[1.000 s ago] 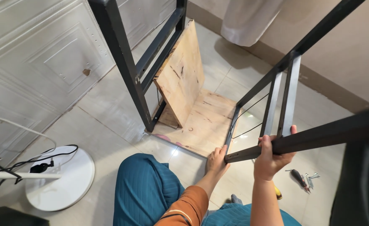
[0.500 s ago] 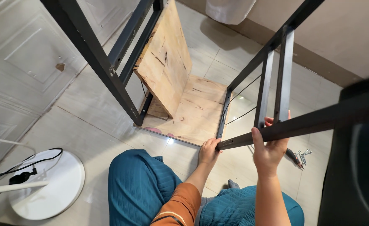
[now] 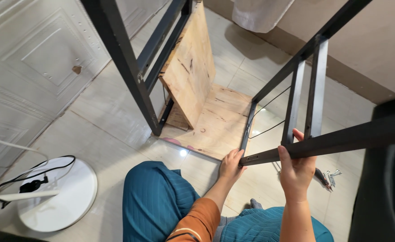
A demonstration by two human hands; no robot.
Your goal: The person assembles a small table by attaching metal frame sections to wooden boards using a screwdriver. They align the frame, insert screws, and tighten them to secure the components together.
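Black metal frame held by both hands over a tiled floor.

Metal frame point(image 3: 296, 112): black square tubing, matte, upright bars joined to long rails; its near rail runs left to right, rising toward the right edge, and the frame's long axis leads away from the person toward the far wall. Right hand point(image 3: 296, 168) clenched around the near rail, thumb over the top. Left hand point(image 3: 231, 163) cupped at the rail's left end, at the corner joint; whether it closes fully there cannot be told. Two wooden boards point(image 3: 197, 89) sit inside the frame's far-left part, one leaning steeply, one flat on the floor point(image 3: 103, 130). Near left: round white stand base point(image 3: 67, 201) with black cable. Near right: small tool point(image 3: 325, 177) on the floor, part-hidden by the rail. White panelled door point(image 3: 31, 58) far left.
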